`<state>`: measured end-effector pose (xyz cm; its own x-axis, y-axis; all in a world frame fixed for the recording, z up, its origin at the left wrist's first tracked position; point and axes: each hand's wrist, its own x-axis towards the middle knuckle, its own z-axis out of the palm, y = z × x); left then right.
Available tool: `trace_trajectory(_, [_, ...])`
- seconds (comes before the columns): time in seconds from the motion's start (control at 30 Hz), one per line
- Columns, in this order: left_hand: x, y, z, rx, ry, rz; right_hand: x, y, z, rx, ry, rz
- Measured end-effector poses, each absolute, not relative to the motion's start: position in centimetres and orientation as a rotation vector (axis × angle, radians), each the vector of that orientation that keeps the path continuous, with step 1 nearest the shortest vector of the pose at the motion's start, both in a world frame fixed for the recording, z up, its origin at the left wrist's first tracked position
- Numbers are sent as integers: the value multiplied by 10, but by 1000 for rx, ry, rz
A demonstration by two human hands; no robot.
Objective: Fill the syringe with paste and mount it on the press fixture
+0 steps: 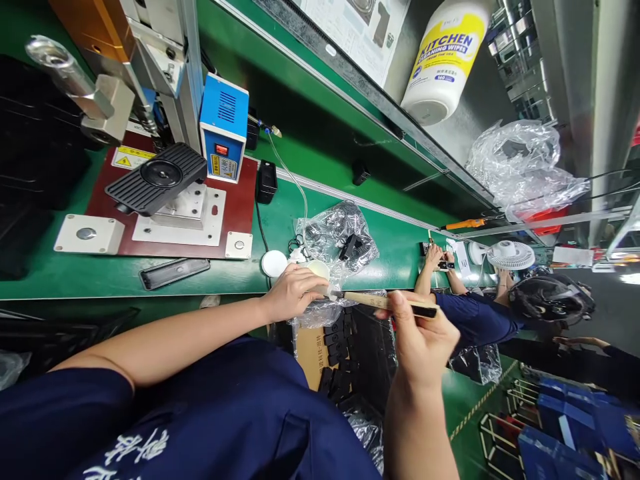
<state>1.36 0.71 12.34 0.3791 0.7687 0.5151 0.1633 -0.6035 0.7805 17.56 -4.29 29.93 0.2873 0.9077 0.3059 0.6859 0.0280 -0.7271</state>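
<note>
My right hand (423, 337) grips a wooden-handled brush (365, 300), its handle between thumb and fingers. The brush points left, with its tip at the fingers of my left hand (293, 292). Those fingers are closed around a small pale cup (319, 269) at the bench's front edge, partly hidden by the hand. A round white lid-like disc (275, 264) lies just left of that hand. Behind the cup sits a clear plastic bag (345, 230) with dark parts in and on it.
A press fixture carries a ribbed black part (157, 177), beside a blue control box (224, 127). A black tray-like cover (174, 273) lies in front. Below the bench is a bin of black parts (337, 340). A co-worker (473, 317) and a white fan (510, 256) are to the right.
</note>
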Motion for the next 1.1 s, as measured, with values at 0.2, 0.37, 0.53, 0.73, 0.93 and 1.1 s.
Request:
trace_trajectory(0.2, [15, 7, 119, 2006, 813, 1226, 181, -43, 307, -1763, -1523, 422])
trace_trajectory(0.37, [12, 10, 118, 2031, 888, 1216, 195, -51, 315, -1737, -1512, 751])
trace_trajectory(0.53, [4, 17, 121, 2129, 911, 1327, 205, -65, 323, -1796, -1431, 1171])
trace_trajectory(0.73, [-2, 19, 121, 2235, 879, 1421, 198, -79, 313, -1929, -983, 1558])
trace_trajectory(0.93, [1, 14, 122, 2311, 771, 1398, 187, -81, 301, -1918, -681, 1864])
trace_trajectory(1.1, [2, 8, 116, 2317, 734, 1346, 180, -81, 290, -1961, -485, 1969])
